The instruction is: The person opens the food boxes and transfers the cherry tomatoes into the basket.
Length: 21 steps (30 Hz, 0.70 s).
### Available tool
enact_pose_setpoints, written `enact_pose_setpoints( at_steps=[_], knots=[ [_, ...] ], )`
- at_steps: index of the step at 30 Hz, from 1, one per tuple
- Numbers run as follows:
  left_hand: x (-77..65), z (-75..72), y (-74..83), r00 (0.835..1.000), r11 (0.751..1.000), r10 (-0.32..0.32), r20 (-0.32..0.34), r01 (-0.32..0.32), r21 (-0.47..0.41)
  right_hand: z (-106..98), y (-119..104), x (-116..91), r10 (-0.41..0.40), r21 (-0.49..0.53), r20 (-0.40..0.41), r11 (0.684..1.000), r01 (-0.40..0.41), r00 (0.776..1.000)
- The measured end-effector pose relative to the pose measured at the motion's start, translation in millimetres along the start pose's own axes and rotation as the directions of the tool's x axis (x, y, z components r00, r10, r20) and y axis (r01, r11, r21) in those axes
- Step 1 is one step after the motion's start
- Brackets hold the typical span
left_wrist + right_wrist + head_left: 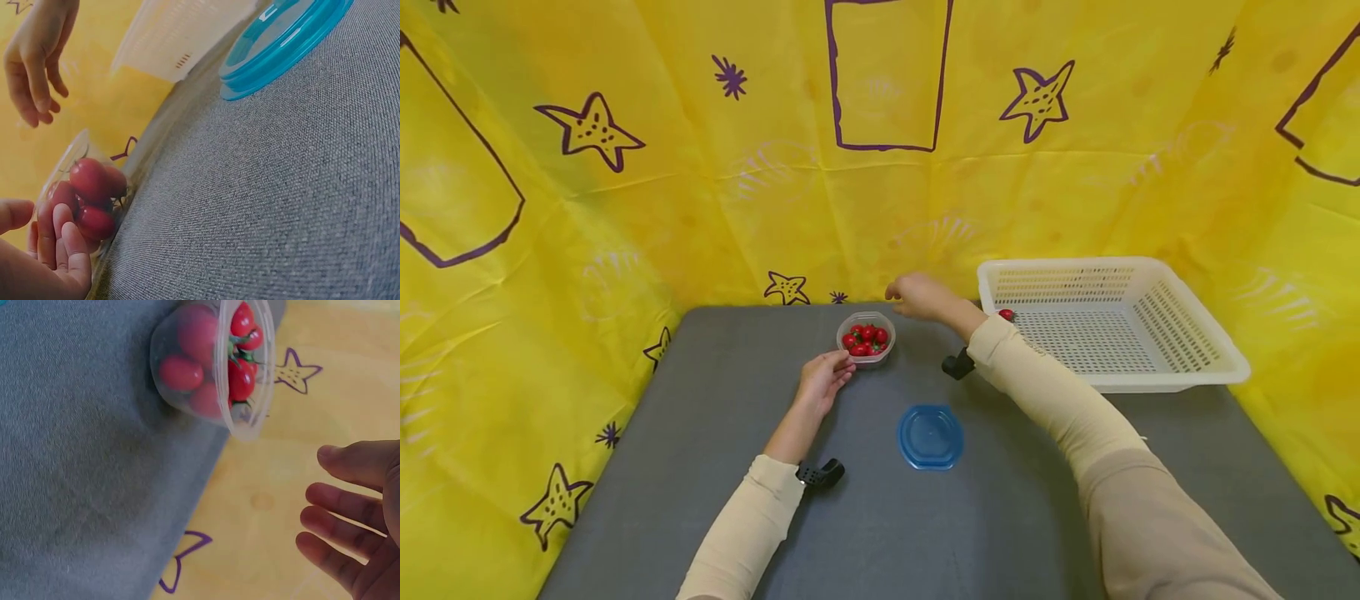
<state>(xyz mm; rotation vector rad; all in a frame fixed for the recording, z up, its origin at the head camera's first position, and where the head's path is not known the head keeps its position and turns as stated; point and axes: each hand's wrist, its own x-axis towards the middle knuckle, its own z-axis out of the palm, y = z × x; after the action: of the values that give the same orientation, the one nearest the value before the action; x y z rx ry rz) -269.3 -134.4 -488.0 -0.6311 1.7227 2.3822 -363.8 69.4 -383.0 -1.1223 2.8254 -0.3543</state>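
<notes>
Several red cherry tomatoes point(867, 333) with green stems fill a small clear plastic container point(250, 428) near the table's back edge. My left hand point(826, 377) is at the near left side of the container, its fingers point(75, 247) loosely bent against the wall and the thumb standing apart. To the right of the container, my right hand point(921, 297) hovers with nothing in it. Its fingers point(340, 506) are spread and relaxed in the right wrist view. A single cherry tomato point(1006, 315) shows at the left end of the white basket point(1213, 367), beside my right sleeve.
A blue lid point(931, 437) lies flat on the grey table point(715, 467), nearer to me than the container. The white slotted basket stands at the back right, partly behind my right arm. Yellow patterned cloth point(760, 217) rises behind and beside the table.
</notes>
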Motion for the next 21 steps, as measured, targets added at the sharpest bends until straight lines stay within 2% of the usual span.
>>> enact_pose_setpoints(
  at_steps=[10, 18, 21],
  knots=[
    [-0.9, -1.8, -2.2, 1.000, 1.000, -0.001, -0.007, 0.001, -0.008, 22.8, -13.8, 11.8, -0.036, -0.031, 0.006, 0.999, 0.036, 0.999],
    [-0.6, -1.5, -1.8, 1.000, 1.000, 0.009, -0.009, -0.009, -0.001, 36.3, -27.1, 21.0, -0.026, -0.008, 0.035, 1.000, 0.026, 0.999],
    [-0.4, -1.1, -1.8, 1.000, 1.000, 0.009, -0.007, -0.009, -0.003, 41.2, -29.6, 23.4, -0.035, -0.032, 0.032, 0.999, 0.036, 0.999]
  ],
)
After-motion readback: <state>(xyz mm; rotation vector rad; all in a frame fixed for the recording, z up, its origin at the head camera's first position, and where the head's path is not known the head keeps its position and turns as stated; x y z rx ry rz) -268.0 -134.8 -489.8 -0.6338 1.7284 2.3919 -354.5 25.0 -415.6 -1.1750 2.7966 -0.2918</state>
